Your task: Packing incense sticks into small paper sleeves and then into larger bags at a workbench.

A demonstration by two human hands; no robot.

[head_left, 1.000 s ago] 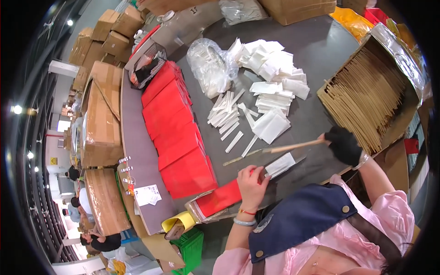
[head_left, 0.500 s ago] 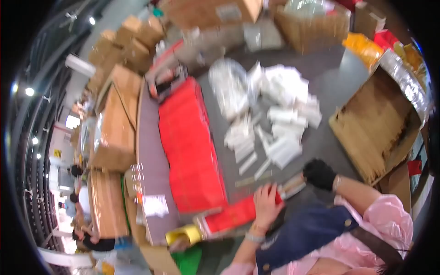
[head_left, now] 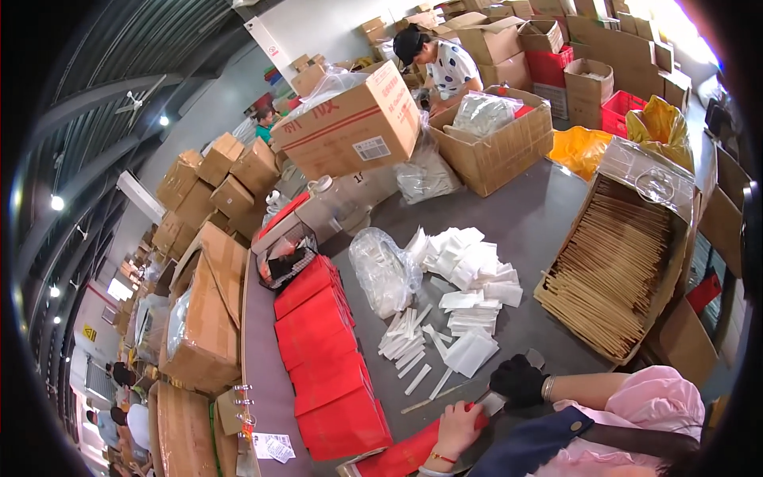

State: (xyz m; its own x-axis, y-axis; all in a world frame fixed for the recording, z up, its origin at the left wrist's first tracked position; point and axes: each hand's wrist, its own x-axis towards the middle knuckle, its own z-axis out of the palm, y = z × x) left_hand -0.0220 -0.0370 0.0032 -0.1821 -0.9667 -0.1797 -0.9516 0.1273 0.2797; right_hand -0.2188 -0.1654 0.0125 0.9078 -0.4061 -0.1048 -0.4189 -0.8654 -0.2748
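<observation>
My bare left hand (head_left: 459, 429) is closed over the end of a long red packet (head_left: 401, 455) at the table's near edge. My right hand (head_left: 518, 381), in a black glove, is closed with its fingers curled, just right of the left hand. A small pale flat piece (head_left: 493, 403) shows between the two hands. What the gloved fingers hold is hidden. Beyond the hands lie loose white paper strips (head_left: 404, 340) and a pile of white slips (head_left: 470, 350). Flat red packets (head_left: 338, 401) lie in an overlapping row to the left.
An open carton of thin tan sticks (head_left: 612, 270) stands at right. A clear plastic bag (head_left: 383, 270) lies mid-table, with a black wire basket (head_left: 288, 258) behind the red row. Cartons (head_left: 350, 123) line the far side, where a person (head_left: 451, 67) works.
The view has tilted up, so my hands sit lower in the picture and the far side shows more. My hands are closer together. The picture is sharper.
</observation>
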